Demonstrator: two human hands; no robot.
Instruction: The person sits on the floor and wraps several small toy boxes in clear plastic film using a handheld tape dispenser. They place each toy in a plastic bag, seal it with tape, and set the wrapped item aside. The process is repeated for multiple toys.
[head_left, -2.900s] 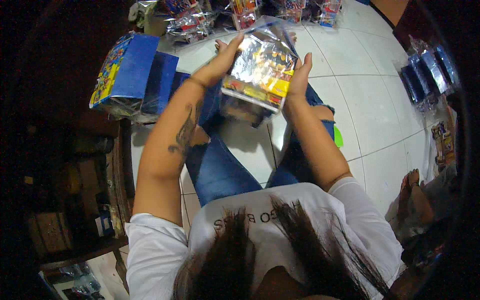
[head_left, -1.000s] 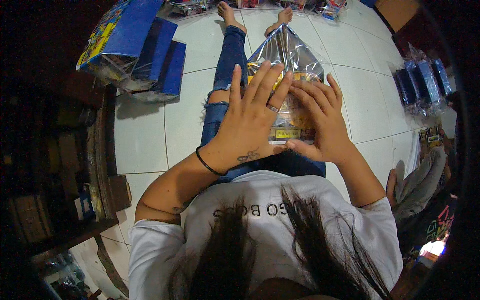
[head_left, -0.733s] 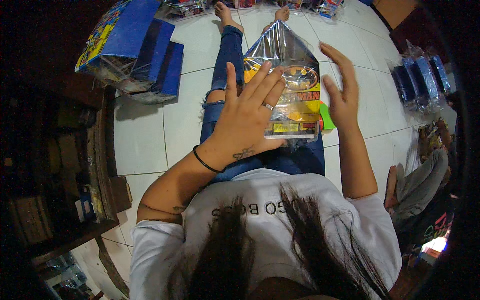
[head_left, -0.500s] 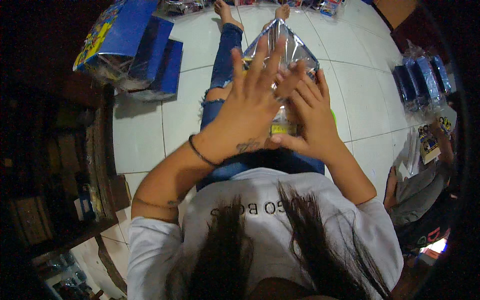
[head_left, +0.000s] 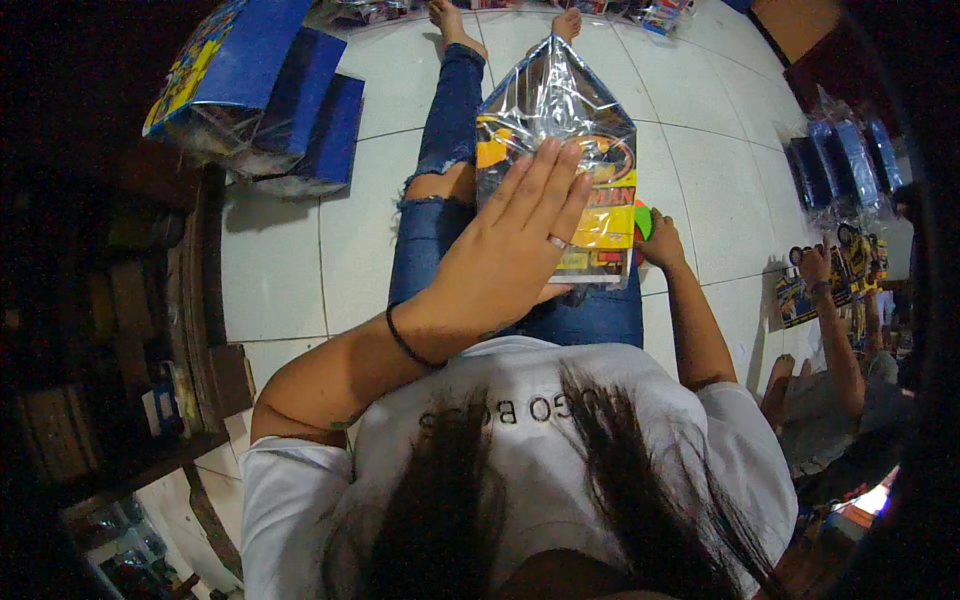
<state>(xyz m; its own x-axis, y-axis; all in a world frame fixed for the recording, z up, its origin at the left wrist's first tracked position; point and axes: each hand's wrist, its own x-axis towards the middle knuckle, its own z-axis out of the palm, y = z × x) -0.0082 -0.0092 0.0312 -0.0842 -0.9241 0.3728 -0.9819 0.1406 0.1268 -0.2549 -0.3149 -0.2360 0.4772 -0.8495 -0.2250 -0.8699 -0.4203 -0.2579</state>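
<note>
On my lap rests a house-shaped box (head_left: pixel 607 222), blue-edged with yellow and red print, wrapped in clear plastic film (head_left: pixel 556 85) that gathers toward its pointed top. My left hand (head_left: pixel 540 205) lies flat on the wrapped front, fingers stretched out and close together. Beside the box's right edge, my right hand (head_left: pixel 662 245) has its fingers round a small green and orange thing (head_left: pixel 643 220). The box and the hand partly hide that thing, so its kind is unclear.
Large blue boxes (head_left: pixel 255 60) in clear plastic stand on the tiled floor at the left. More wrapped blue packages (head_left: pixel 845 165) sit at the right. Below them a co-worker's hand (head_left: pixel 815 265) is beside printed yellow-and-black pieces (head_left: pixel 797 302). Dark shelving (head_left: pixel 110 350) lines the left.
My right hand has left the wrapped box and moved right to the green and orange thing. My left hand has come down flat on the film. The co-worker's arm has moved up.
</note>
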